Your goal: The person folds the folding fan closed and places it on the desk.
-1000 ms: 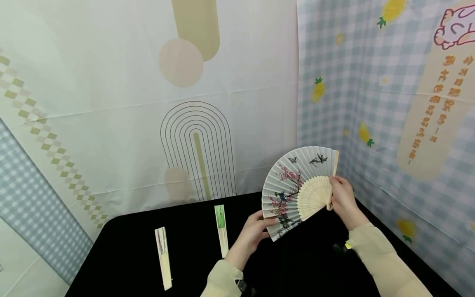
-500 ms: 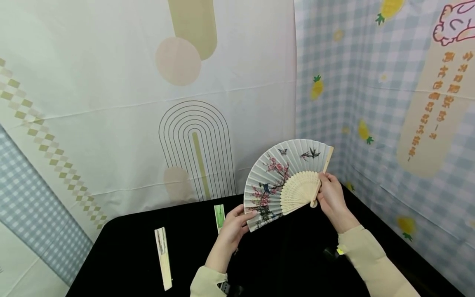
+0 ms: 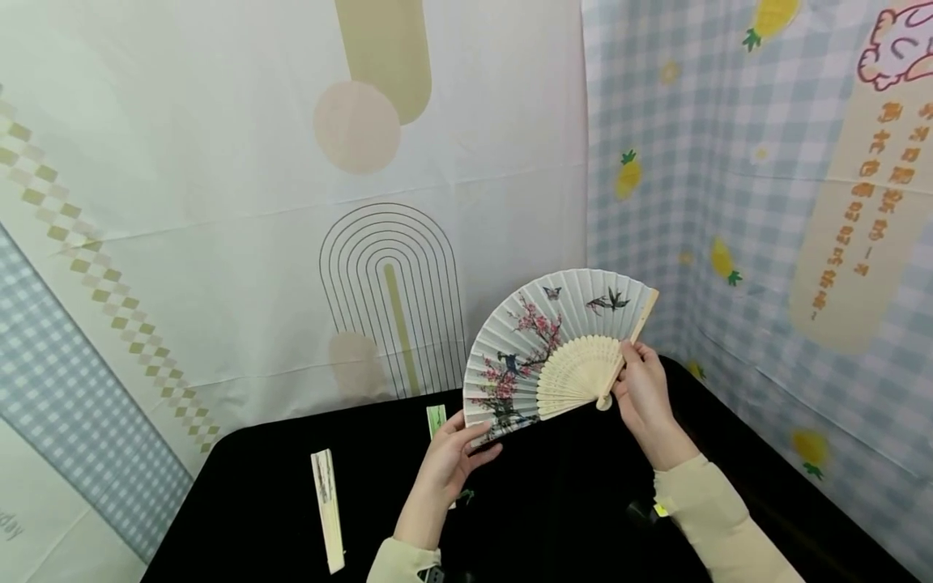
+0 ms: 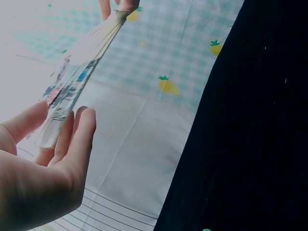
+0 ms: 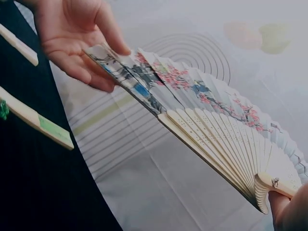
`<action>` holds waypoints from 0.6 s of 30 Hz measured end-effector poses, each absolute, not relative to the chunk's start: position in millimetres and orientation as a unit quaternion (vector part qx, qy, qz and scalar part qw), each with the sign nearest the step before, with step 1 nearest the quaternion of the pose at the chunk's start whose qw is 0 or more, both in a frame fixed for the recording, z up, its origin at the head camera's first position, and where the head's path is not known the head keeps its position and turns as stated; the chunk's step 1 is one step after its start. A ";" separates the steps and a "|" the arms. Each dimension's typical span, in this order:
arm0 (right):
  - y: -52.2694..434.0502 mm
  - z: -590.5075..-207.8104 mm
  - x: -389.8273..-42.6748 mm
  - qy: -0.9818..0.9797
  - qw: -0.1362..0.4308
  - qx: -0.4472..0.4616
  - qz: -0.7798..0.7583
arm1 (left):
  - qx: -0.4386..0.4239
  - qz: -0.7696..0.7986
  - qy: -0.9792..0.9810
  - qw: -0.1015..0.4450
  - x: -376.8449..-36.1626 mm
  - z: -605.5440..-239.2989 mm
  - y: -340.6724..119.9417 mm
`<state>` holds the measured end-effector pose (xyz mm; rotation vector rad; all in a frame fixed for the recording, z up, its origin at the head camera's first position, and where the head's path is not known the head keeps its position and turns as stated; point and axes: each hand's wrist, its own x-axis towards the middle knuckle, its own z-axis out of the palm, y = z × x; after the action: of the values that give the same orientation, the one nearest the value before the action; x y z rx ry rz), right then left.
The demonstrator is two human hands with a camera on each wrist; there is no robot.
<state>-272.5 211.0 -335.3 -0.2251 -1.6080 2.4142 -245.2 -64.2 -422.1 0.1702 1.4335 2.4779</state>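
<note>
The left hand's (image 3: 450,457) thumb lies on the painted face of the fan (image 3: 557,348), its fingers (image 4: 83,137) behind, so the left edge of the leaf is pinched between them; the hand is parted only by the thickness of that edge. The right hand (image 3: 643,387) grips the outer stick on the opposite side, thumb in front, with the pivot (image 5: 275,182) just beside it and the stick's tip rising beyond the thumb.

Between the hands the fan is spread wide, held in the air, its blossom, birds and butterfly facing the head camera. Past the left hand, a green fan (image 3: 436,419) lies folded on the black counter (image 3: 248,494), partly hidden by that hand. Further left lies a folded white fan (image 3: 327,510). Behind hang a pale cloth (image 3: 219,300) and a checked cloth (image 3: 656,219) with pineapples.
</note>
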 end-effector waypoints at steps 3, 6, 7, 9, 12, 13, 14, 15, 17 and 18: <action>207.8 -334.9 -269.5 -0.539 0.117 -0.072 0.831 | 0.059 0.861 0.483 0.146 -244.1 -423.9 -64.8; 206.1 -336.1 -267.5 -0.534 0.119 -0.067 0.834 | 0.066 0.863 0.478 0.147 -245.0 -425.5 -62.2; 205.8 -336.7 -267.0 -0.532 0.121 -0.066 0.835 | 0.070 0.864 0.478 0.145 -245.2 -425.7 -61.2; 205.6 -338.5 -266.2 -0.527 0.120 -0.064 0.839 | 0.072 0.866 0.475 0.140 -245.5 -426.2 -59.9; 204.4 -341.2 -265.2 -0.517 0.122 -0.062 0.845 | 0.065 0.873 0.466 0.130 -245.3 -425.8 -60.4; 203.3 -342.0 -265.1 -0.513 0.125 -0.061 0.847 | 0.065 0.875 0.463 0.124 -245.2 -425.4 -61.2; 202.1 -343.0 -265.0 -0.511 0.127 -0.060 0.848 | 0.063 0.879 0.458 0.118 -245.5 -424.8 -62.3; 200.6 -343.8 -264.8 -0.509 0.128 -0.057 0.849 | 0.060 0.883 0.453 0.112 -246.0 -423.9 -63.5; 197.3 -345.5 -264.9 -0.508 0.128 -0.052 0.850 | 0.053 0.890 0.442 0.099 -248.0 -421.9 -66.2; 195.9 -346.4 -265.0 -0.507 0.127 -0.048 0.851 | 0.047 0.894 0.435 0.092 -249.1 -420.5 -67.6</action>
<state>-265.0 195.9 -346.4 -0.1390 -1.4754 2.4777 -249.1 -67.6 -420.5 0.1406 1.2915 2.6558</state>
